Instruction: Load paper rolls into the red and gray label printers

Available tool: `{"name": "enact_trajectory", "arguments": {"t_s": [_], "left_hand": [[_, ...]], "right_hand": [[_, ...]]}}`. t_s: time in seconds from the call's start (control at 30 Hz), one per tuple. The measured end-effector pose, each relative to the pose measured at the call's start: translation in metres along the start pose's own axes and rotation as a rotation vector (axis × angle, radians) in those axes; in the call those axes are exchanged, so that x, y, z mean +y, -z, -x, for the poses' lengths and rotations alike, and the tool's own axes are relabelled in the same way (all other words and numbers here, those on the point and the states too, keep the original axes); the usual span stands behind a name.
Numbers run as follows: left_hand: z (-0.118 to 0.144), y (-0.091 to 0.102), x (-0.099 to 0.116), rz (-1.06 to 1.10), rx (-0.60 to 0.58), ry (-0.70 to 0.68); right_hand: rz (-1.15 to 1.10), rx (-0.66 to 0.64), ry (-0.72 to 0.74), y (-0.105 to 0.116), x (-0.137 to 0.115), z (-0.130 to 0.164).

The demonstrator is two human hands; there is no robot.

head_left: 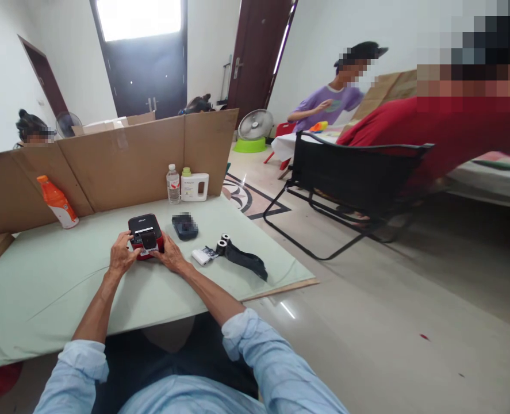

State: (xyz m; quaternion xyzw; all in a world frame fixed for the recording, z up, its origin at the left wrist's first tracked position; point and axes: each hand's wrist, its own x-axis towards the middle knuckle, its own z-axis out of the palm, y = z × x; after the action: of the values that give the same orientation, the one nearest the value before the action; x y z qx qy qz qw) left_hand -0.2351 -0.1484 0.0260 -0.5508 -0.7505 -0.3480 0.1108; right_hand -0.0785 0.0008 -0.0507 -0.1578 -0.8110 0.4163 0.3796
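A small red and black label printer (144, 221) rests on the table in front of me, with a dark piece standing up at its front. My left hand (123, 253) grips its left side, the thumb at the front edge. On the opposite side, my right hand (171, 254) is closed around the printer's right front corner. Behind my right hand lies a black device (184, 226), partly blurred out. To the right are a small white bundle with a dark printed end (203, 255) and two small rolls (222, 246) with a loose black strip (248, 261).
A cardboard screen (121, 155) stands along the table's back edge. Before it are an orange bottle (58, 201), a water bottle (173, 185) and a white jug (195, 185). A black folding chair (353, 172) with a person in red stands at right; another person in purple sits beyond.
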Motion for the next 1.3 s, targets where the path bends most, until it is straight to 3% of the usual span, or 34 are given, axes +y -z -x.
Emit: {"name": "enact_trajectory", "arguments": {"t_s": [0.73, 0.97, 1.17, 1.3], "left_hand": [[-0.006, 0.002, 0.002, -0.025, -0.072, 0.031], [0.007, -0.002, 0.009, -0.051, -0.034, 0.052], [0.009, -0.012, -0.002, 0.052, -0.098, 0.045], [0.006, -0.015, -0.008, 0.052, -0.079, 0.020]], "right_hand": [[0.004, 0.019, -0.002, -0.002, 0.005, 0.000], [0.023, 0.005, -0.031, -0.001, 0.008, 0.000], [0.034, -0.012, -0.034, -0.001, 0.009, 0.000], [0.035, -0.002, -0.031, -0.002, 0.012, 0.000]]}}
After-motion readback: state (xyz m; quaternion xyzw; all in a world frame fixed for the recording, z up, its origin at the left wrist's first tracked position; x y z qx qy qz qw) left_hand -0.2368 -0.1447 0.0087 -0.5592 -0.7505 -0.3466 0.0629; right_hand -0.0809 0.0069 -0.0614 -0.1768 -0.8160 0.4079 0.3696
